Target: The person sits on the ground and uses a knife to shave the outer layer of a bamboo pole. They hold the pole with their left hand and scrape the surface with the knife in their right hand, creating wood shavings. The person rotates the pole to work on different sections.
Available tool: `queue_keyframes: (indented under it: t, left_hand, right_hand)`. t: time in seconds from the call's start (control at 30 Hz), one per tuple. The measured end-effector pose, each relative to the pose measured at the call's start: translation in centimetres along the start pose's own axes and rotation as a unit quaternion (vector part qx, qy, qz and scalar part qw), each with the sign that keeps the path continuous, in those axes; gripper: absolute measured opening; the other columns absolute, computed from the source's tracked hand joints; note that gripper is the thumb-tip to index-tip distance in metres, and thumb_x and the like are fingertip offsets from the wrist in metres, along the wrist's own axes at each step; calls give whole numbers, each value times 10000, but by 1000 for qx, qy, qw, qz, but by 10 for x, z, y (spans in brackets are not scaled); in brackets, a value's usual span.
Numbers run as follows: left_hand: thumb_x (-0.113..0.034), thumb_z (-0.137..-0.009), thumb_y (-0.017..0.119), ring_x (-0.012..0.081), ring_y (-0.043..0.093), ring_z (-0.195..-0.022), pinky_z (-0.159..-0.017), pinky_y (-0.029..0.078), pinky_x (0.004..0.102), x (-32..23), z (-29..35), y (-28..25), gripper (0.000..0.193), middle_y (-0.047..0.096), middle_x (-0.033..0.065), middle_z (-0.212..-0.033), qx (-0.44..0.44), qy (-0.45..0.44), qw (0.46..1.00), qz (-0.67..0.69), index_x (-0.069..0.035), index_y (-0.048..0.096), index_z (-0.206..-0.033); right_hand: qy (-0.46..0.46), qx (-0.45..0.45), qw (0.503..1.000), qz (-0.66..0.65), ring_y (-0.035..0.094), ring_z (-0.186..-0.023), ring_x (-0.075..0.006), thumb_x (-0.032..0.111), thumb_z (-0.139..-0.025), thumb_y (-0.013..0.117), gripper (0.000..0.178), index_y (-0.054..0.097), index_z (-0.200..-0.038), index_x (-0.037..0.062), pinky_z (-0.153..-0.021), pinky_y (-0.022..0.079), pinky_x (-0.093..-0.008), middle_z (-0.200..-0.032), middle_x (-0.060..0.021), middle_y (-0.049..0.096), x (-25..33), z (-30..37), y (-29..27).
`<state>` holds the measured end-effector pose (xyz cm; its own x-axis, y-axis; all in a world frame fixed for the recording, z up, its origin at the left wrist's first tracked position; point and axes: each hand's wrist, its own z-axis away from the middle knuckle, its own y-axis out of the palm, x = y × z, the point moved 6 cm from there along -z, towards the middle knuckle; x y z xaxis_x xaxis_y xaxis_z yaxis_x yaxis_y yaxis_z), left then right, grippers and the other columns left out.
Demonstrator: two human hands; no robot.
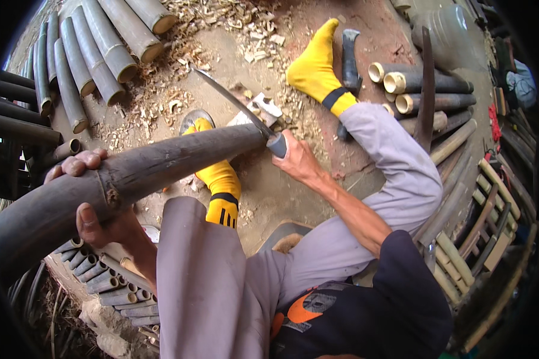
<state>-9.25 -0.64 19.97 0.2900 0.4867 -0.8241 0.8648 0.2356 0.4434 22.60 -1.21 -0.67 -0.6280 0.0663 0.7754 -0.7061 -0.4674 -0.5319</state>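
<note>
A thick dark bamboo pole (156, 167) slants across my lap from the left edge, its far end near the middle of the view. My left hand (105, 230) is wrapped around it beside a node, with fingertips over the top and the thumb on the near side. In my right hand (302, 158) is a machete (235, 102), gripped by its grey handle. Its long, slightly curved blade points up and left, crossing just at the pole's far end. Whether the edge bites into the bamboo cannot be made out.
Cut bamboo poles (105, 48) lie upper left, with more stacked bamboo (123, 296) lower left. Short bamboo pieces (434, 84) and a dark-handled tool (350, 60) lie right of my yellow-socked foot (314, 66). Shavings (239, 30) litter the ground. Slatted bamboo frames (485, 209) stand far right.
</note>
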Motion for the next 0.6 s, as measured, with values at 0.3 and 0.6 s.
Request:
queue_keyframes:
  t: [0.3,0.6]
  left_hand:
    - [-302,-642,626,287,529,-952,-948,394,466,-1,-3,-1,692,512,129,-989,78,11,997,-27,-42,399,-1242]
    - [-353,-623,628,289,468,-1038,-1009,339,471,-16,-5,-9,736,446,159,-1068,143,25,983,-110,-36,402,-1248]
  right_hand:
    - [21,8,1000,13,683,-710,-268,64,-734,714,320,499,-961,-2,-584,546,-376,-764,-174,644,-4,-7,0]
    - [-142,-170,972,-78,679,-642,-268,57,-741,718,287,511,-933,13,-543,532,-358,-702,-171,630,70,9,-48]
